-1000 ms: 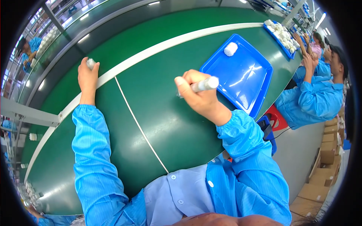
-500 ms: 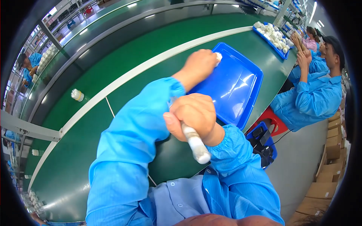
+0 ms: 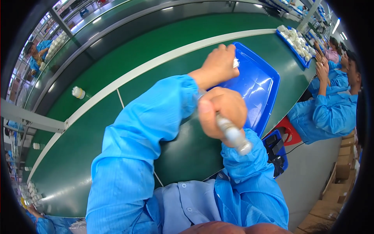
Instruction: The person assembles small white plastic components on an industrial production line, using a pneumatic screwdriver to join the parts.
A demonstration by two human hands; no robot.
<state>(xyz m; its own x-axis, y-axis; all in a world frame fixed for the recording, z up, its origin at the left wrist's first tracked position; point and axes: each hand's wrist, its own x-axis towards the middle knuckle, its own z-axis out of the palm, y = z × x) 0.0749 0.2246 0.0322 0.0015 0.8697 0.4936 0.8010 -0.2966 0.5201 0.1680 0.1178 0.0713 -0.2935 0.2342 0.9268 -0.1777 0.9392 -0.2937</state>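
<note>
Since half a second ago, both hands have barely shifted; left hand (image 3: 218, 66) stays reached across over the shiny blue plastic tray (image 3: 265, 93).
Its fingers pinch a small white piece (image 3: 235, 62) above the tray; right hand (image 3: 222, 113) is fisted around a silvery cylindrical tool (image 3: 233, 136), near the chest.

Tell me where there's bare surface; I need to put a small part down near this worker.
Free: the green table left of the left hand's sleeve, and the blue tray right of the left hand. Crowded: the far tray, full of white pieces.
</note>
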